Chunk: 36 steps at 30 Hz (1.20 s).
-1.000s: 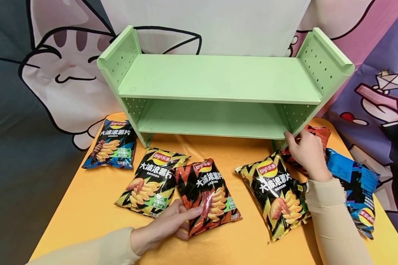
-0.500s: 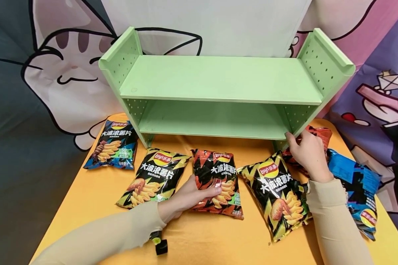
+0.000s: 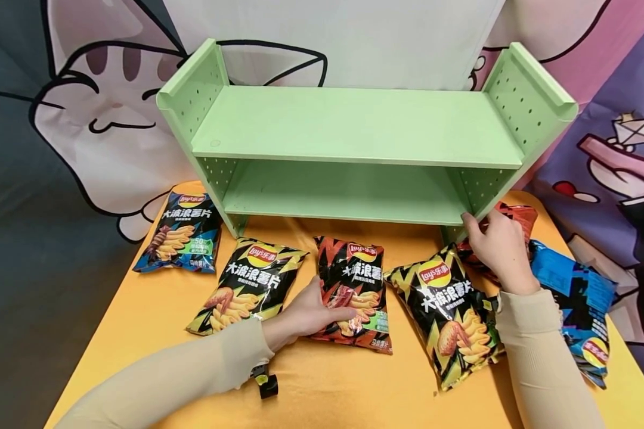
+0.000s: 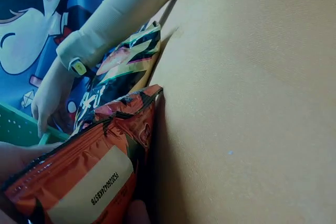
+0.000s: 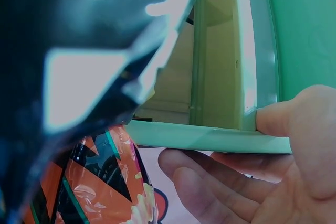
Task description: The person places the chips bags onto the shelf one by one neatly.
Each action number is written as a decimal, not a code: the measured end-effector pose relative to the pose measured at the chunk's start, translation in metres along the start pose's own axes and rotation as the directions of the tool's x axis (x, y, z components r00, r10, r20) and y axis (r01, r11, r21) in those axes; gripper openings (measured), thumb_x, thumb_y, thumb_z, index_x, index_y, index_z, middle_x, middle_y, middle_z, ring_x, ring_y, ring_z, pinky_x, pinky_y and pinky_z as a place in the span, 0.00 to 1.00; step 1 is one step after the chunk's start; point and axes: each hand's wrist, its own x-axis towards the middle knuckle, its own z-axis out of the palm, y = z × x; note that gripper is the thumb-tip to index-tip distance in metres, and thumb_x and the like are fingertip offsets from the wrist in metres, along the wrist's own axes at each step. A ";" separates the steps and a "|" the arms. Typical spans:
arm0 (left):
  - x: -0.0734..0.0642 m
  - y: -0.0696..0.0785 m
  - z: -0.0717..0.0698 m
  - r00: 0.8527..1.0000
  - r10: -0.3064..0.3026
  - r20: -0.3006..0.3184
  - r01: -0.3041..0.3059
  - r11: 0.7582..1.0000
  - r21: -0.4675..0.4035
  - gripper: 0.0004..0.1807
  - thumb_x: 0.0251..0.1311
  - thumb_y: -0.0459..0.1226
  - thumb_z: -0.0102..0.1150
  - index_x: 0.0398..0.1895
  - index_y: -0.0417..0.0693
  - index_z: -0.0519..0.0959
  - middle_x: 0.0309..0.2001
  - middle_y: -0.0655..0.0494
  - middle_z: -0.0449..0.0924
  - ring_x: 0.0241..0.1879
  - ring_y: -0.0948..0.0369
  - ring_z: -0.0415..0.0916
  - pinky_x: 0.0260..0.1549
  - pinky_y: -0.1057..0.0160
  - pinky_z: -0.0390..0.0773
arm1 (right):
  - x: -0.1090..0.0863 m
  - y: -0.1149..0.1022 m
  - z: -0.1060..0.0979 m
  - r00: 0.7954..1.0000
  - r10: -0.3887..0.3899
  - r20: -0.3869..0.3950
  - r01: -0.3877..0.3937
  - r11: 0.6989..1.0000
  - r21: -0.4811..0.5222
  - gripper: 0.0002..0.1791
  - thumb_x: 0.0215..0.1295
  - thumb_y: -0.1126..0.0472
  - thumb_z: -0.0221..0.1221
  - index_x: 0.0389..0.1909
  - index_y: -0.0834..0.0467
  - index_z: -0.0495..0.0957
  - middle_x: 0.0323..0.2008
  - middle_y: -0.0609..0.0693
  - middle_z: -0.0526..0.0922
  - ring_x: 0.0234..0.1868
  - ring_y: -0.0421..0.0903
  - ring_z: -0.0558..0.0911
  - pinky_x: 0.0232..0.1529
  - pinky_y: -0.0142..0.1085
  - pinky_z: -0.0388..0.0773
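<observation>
Between two yellow-and-black chip bags, my left hand (image 3: 303, 313) grips a red chip bag (image 3: 356, 271) by its left edge, thumb over the front. That bag lies nearly straight on the table, its printed back (image 4: 94, 182) facing the left wrist camera. My right hand (image 3: 499, 250) holds the lower right side of the green shelf (image 3: 354, 125). In the right wrist view, the thumb is on one side of the shelf's edge (image 5: 210, 137) and the curled fingers are on the other.
Yellow-and-black chip bags flank the red one, one at left (image 3: 249, 286) and one at right (image 3: 448, 316). A blue bag (image 3: 182, 232) lies far left. Beyond my right arm are another red bag (image 3: 520, 217) and blue bags (image 3: 574, 298). The orange table (image 3: 322, 387) extends toward me.
My left hand has moved the red chip bag right and away from me, off the left yellow bag, and turned it straighter. The right hand keeps its hold on the shelf.
</observation>
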 end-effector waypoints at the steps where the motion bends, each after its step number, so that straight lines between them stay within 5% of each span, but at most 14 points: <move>1: 0.000 -0.001 0.000 1.000 0.006 -0.008 -0.006 1.000 0.008 0.71 0.51 0.58 0.77 0.84 0.38 0.40 0.83 0.40 0.47 0.82 0.43 0.48 0.77 0.42 0.55 | 0.000 0.000 0.000 1.000 0.000 0.000 0.000 1.000 0.001 0.23 0.77 0.49 0.55 0.45 0.68 0.81 0.31 0.70 0.85 0.23 0.64 0.78 0.21 0.43 0.62; 6: -0.004 -0.007 -0.003 0.999 0.036 -0.030 -0.036 0.999 0.031 0.60 0.57 0.54 0.74 0.82 0.37 0.49 0.81 0.37 0.53 0.80 0.40 0.52 0.75 0.40 0.58 | 0.001 0.000 0.000 1.000 -0.006 -0.004 0.006 1.000 0.003 0.23 0.76 0.49 0.56 0.45 0.68 0.81 0.31 0.71 0.85 0.24 0.65 0.79 0.21 0.43 0.63; 8: -0.005 -0.008 -0.004 0.998 0.058 -0.039 -0.057 0.998 0.027 0.57 0.59 0.53 0.73 0.82 0.38 0.52 0.76 0.36 0.63 0.76 0.41 0.62 0.72 0.41 0.63 | 0.001 0.000 0.000 1.000 -0.007 -0.004 0.007 1.000 0.007 0.23 0.76 0.49 0.56 0.45 0.68 0.81 0.31 0.70 0.85 0.23 0.65 0.79 0.21 0.43 0.63; 13: -0.008 -0.010 -0.009 0.985 0.165 -0.042 -0.165 0.986 -0.013 0.41 0.62 0.47 0.72 0.73 0.39 0.67 0.49 0.46 0.83 0.45 0.54 0.81 0.48 0.53 0.81 | 0.000 0.000 -0.001 1.000 -0.006 -0.001 0.006 1.000 0.009 0.23 0.77 0.49 0.55 0.46 0.68 0.81 0.31 0.70 0.85 0.24 0.64 0.79 0.21 0.43 0.64; 19: -0.012 -0.013 -0.018 0.966 0.254 -0.038 -0.254 0.967 0.014 0.22 0.63 0.45 0.71 0.55 0.44 0.79 0.40 0.53 0.83 0.35 0.62 0.77 0.39 0.61 0.78 | 0.001 0.001 -0.001 1.000 -0.004 0.008 0.004 1.000 0.010 0.23 0.77 0.49 0.55 0.48 0.68 0.81 0.31 0.69 0.85 0.20 0.60 0.77 0.19 0.42 0.62; 28: -0.033 -0.003 -0.045 0.938 0.346 -0.033 -0.339 0.930 0.139 0.14 0.67 0.48 0.67 0.41 0.47 0.82 0.23 0.59 0.72 0.21 0.65 0.67 0.24 0.66 0.70 | 0.001 0.001 0.002 1.000 -0.016 0.012 0.015 1.000 0.026 0.23 0.77 0.49 0.54 0.49 0.68 0.81 0.29 0.68 0.84 0.17 0.56 0.74 0.18 0.42 0.61; 33: -0.050 0.013 -0.061 0.905 0.423 -0.044 -0.404 0.887 0.221 0.12 0.68 0.49 0.67 0.37 0.50 0.83 0.19 0.62 0.70 0.15 0.69 0.63 0.18 0.68 0.67 | 0.000 0.002 0.001 1.000 -0.021 0.020 0.021 1.000 0.022 0.23 0.77 0.50 0.54 0.49 0.68 0.80 0.29 0.69 0.84 0.19 0.60 0.77 0.19 0.43 0.62; 36: -0.061 0.025 -0.070 0.869 0.492 -0.045 -0.466 0.846 0.258 0.12 0.68 0.49 0.66 0.36 0.51 0.84 0.18 0.63 0.70 0.13 0.71 0.61 0.14 0.68 0.63 | 0.001 0.002 0.000 1.000 -0.024 0.015 0.023 1.000 0.017 0.23 0.77 0.50 0.54 0.49 0.69 0.80 0.30 0.70 0.84 0.21 0.63 0.78 0.19 0.43 0.63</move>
